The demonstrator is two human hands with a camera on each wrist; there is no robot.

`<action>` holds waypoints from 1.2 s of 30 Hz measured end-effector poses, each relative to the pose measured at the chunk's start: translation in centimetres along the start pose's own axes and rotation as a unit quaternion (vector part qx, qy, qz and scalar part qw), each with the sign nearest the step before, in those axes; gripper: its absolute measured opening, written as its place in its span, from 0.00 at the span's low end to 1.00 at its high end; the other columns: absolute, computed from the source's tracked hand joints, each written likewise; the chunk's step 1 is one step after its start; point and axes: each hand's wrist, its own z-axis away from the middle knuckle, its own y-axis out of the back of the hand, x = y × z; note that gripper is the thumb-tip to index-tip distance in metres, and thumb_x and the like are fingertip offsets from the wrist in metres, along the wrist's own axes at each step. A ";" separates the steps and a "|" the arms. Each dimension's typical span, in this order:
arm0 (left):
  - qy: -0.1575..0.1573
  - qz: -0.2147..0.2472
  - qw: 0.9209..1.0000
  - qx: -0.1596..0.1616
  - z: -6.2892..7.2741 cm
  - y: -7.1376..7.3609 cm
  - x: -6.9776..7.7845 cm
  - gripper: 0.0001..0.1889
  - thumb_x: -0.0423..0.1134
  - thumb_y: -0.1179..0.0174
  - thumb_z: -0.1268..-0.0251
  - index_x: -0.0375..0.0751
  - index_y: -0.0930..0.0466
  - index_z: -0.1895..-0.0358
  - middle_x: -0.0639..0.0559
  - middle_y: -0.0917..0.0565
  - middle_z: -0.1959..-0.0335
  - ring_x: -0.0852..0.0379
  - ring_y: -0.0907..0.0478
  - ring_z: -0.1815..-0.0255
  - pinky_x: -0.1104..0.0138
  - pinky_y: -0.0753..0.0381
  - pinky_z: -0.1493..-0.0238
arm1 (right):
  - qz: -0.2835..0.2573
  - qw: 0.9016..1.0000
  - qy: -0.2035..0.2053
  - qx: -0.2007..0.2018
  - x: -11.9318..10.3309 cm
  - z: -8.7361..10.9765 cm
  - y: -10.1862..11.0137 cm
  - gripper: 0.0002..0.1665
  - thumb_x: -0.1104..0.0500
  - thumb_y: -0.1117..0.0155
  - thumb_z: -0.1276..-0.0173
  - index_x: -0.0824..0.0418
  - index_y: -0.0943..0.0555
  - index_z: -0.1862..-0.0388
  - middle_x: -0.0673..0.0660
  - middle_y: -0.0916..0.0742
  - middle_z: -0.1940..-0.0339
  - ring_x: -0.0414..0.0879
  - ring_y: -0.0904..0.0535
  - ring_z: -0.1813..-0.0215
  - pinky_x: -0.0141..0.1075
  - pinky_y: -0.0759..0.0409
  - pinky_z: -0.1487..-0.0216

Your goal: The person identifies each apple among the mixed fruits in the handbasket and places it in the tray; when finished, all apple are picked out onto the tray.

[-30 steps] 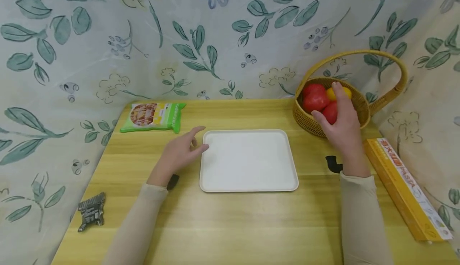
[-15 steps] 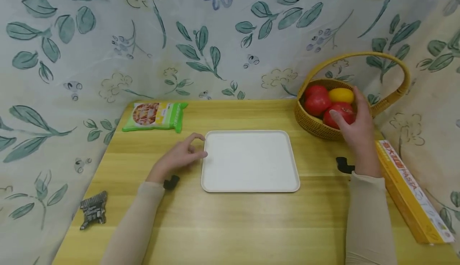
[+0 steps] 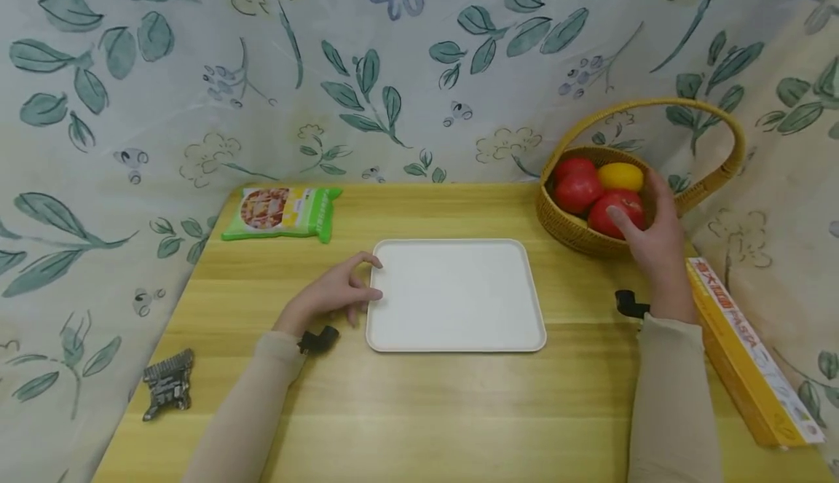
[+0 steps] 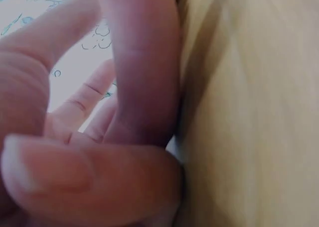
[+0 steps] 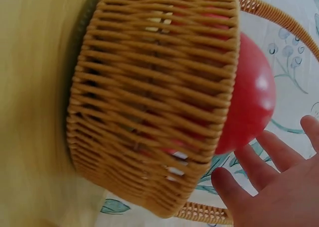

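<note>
In the head view, my right hand (image 3: 658, 246) reaches over the right side of a wicker basket (image 3: 570, 234). Its thumb and fingers spread about a red tomato (image 3: 598, 218); in the right wrist view the fingertips (image 5: 227, 181) are at the tomato's edge, and firm contact is unclear. More red tomatoes (image 3: 578, 190) and a yellow lemon (image 3: 620, 176) share the basket. My left hand (image 3: 331, 291) lies by the left edge of a white tray (image 3: 459, 297), its bent index finger and thumb apart at the rim. The left wrist view shows loosely bent fingers close to the tabletop.
A green snack packet (image 3: 282, 212) lies at the back left, and a small dark packet (image 3: 168, 385) at the front left. Along the right side lies a long yellow pasta box (image 3: 754, 355). The basket's tall handle (image 3: 655, 104) arches above it, near the floral cloth backdrop (image 3: 393, 68).
My right hand has moved right and slightly down from above the basket to the tomato at its front right. The left hand has lowered slightly along the tray's left edge.
</note>
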 end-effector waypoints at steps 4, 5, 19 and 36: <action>0.016 0.005 1.000 0.009 0.3 -0.1 -0.1 0.31 0.51 0.27 0.32 0.57 0.32 0.32 0.48 0.15 0.75 0.50 0.18 0.85 0.66 0.28 0.83 | 0.008 1.000 -0.016 -0.009 0.2 -0.5 -0.2 0.53 0.39 0.34 0.24 0.37 0.53 0.11 0.53 0.45 0.09 0.57 0.51 0.10 0.55 0.56 0.10; 0.020 0.006 1.000 0.010 0.3 -0.1 -0.1 0.31 0.51 0.26 0.32 0.56 0.32 0.32 0.48 0.15 0.75 0.50 0.18 0.85 0.67 0.30 0.84 | 0.013 1.000 -0.023 -0.013 0.2 -0.7 -0.2 0.53 0.38 0.35 0.24 0.36 0.54 0.11 0.53 0.45 0.09 0.57 0.52 0.10 0.57 0.56 0.10; 0.039 0.011 0.999 0.002 0.4 -0.2 0.2 0.31 0.48 0.25 0.34 0.54 0.33 0.34 0.48 0.14 0.75 0.54 0.20 0.86 0.67 0.30 0.86 | 0.045 0.997 -0.028 -0.048 1.1 -1.2 -0.8 0.55 0.36 0.38 0.23 0.48 0.55 0.10 0.66 0.42 0.12 0.71 0.44 0.16 0.67 0.46 0.16; 0.052 0.006 0.999 -0.004 0.1 -0.3 0.1 0.32 0.49 0.25 0.35 0.56 0.34 0.34 0.49 0.13 0.74 0.54 0.18 0.85 0.68 0.29 0.86 | 0.118 0.992 -0.021 -0.040 1.8 -1.3 -1.1 0.60 0.32 0.34 0.27 0.53 0.52 0.11 0.73 0.39 0.17 0.74 0.40 0.22 0.76 0.38 0.25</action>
